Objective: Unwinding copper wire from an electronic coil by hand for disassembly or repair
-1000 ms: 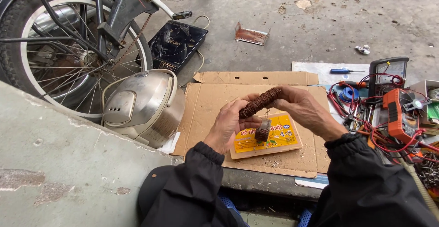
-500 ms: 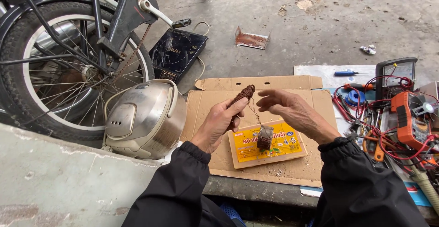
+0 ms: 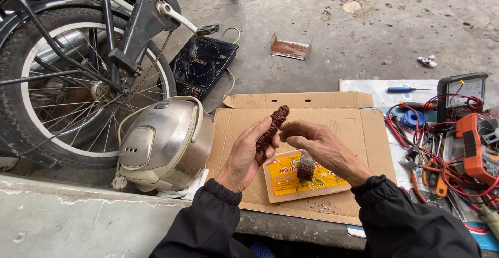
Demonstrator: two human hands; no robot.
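Over a flattened cardboard sheet [image 3: 340, 133] on the ground, both hands meet at chest height. Left hand [image 3: 248, 156] is closed around the lower part of a dark brown, coil-wound rod [image 3: 272, 128], which stands tilted with its top leaning right. Right hand [image 3: 318, 148] has its fingertips pinched together just beside the rod's upper end; whether they grip a strand of wire there cannot be made out. Below the right hand, a small brown brush-like piece [image 3: 305, 168] sits on a yellow flat packet [image 3: 304, 180] lying on the cardboard. Left of the cardboard lies a silver rice cooker [image 3: 163, 143], tipped on its side, near a bicycle wheel [image 3: 62, 81]. Beyond it rests a black induction hob [image 3: 202, 63]. Right of the cardboard, an orange multimeter [image 3: 475, 146] lies among red leads and pliers [image 3: 434, 177].
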